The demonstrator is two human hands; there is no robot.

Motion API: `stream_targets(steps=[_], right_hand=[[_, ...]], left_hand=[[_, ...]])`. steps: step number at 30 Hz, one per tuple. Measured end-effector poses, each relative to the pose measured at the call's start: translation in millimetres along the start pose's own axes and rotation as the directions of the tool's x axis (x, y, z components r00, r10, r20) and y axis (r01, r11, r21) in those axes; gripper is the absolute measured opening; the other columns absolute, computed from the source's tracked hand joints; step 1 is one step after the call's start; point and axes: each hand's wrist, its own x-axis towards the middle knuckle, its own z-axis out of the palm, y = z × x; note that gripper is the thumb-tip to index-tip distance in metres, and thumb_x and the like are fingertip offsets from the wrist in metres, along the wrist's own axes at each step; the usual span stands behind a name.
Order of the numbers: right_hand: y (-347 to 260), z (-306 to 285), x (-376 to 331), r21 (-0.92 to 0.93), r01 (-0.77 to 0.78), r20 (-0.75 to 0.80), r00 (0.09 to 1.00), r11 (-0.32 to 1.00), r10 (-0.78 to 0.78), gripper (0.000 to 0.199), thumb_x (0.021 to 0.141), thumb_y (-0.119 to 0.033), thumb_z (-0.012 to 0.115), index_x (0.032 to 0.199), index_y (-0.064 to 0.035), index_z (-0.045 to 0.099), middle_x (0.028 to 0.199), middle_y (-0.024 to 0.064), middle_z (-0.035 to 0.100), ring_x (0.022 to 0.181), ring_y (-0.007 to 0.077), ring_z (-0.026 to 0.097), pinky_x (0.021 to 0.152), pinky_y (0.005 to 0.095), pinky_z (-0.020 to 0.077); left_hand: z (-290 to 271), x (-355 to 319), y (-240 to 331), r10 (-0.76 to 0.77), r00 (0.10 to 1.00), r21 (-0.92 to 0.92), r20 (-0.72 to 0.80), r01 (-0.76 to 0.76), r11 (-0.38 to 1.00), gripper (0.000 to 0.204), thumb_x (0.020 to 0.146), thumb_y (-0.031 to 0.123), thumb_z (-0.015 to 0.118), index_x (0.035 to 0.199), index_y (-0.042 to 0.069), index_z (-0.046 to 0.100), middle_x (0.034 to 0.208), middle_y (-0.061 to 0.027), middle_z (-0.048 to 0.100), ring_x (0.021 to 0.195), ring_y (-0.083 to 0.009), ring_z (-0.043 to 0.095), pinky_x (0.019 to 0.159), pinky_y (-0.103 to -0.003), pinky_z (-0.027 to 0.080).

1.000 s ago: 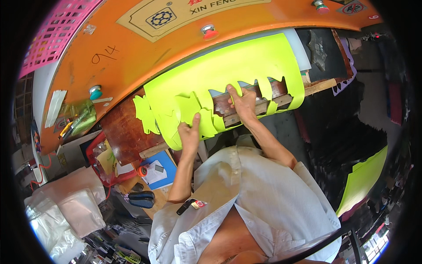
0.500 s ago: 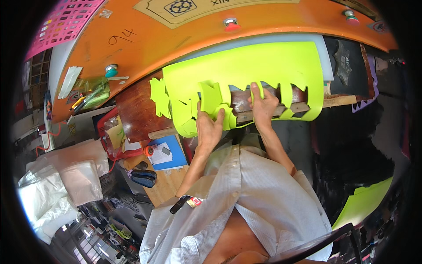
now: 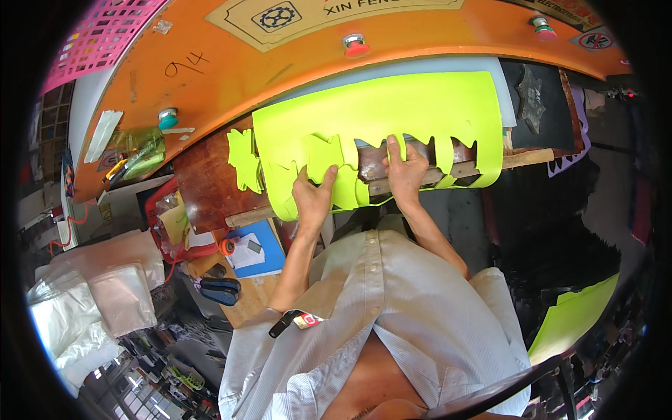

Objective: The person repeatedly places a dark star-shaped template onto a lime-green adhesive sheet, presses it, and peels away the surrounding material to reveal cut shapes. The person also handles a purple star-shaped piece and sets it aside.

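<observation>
A bright yellow-green foam sheet (image 3: 378, 101) lies over the worktable, its near part cut through with jagged openings and narrow strips. My left hand (image 3: 313, 199) is at its near left part, index finger and thumb closed around the lower end of a cut foam piece (image 3: 322, 155); the other fingers are hidden below. My right hand (image 3: 406, 171) pinches a strip between two openings, thumb on top. Just left of the sheet is a small stack of cut-out foam shapes (image 3: 243, 161) with pointed outlines.
An orange machine beam (image 3: 294, 70) with push buttons spans the far side. A metal cutting die (image 3: 530, 99) rests on a black pad at right. To the left stand a red bin (image 3: 155, 210) and plastic bags (image 3: 122, 294). More green sheet (image 3: 574, 318) is at lower right.
My left hand has moved slightly left along the sheet, and the cut piece near its thumb sits flatter. My right hand keeps its grip on the strip. The whole view has shifted a little.
</observation>
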Motion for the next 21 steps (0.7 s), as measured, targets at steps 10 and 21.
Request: stream_targets(steps=[10,21], right_hand=[[-4.6,3.6,-3.8,0.051,-0.015,-0.043,0.999,0.999,0.017,0.04,0.103,-0.029,0.07,0.074,-0.0008,0.065,0.061,0.0005,0.057,0.053,0.0073,0.057,0.046,0.0255,0.0419],[-5.0,6.8,7.9,-0.049,-0.081,-0.033,0.996,0.995,0.08,0.04,0.101,-0.033,0.073,0.082,0.0026,0.072,0.063,0.0037,0.064,0.051,0.0066,0.054,0.047,0.0244,0.0437]], left_hand=[[-22.3,-22.8,-6.9,-0.16,0.966,-0.272,0.203,0.213,0.938,0.041,0.095,0.013,0.078,0.131,-0.003,0.063,0.112,-0.0096,0.074,0.092,-0.0125,0.066,0.081,-0.028,0.053],[-59.5,-64.3,-29.3,-0.131,0.989,-0.681,-0.062,0.054,0.73,0.036,0.094,0.009,0.079,0.126,-0.002,0.066,0.115,-0.0096,0.074,0.102,-0.0145,0.069,0.093,-0.031,0.053]])
